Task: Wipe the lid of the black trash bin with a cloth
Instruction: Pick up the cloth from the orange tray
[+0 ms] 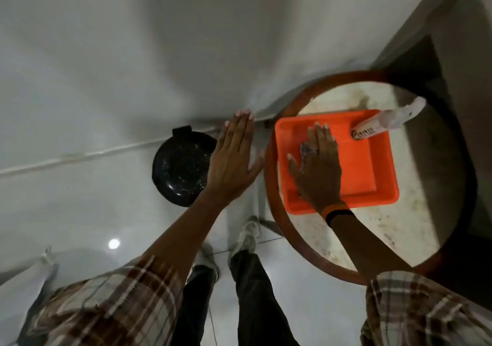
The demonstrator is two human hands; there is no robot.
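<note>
Head view shows the right hand (318,169) lying flat in the orange tray (372,169) on the round tabletop (415,228), fingers (323,135) straight and close together over a small pale scrap that may be the cloth (303,149), though I cannot tell if it is gripped. Left of those fingers the left hand (234,159) hovers open and empty, fingers together and thumb out, partly covering the black trash bin lid (181,167) on the floor. Lifting could drag the light tray against the white tube (386,120) resting on its far rim, or miss the cloth
</note>
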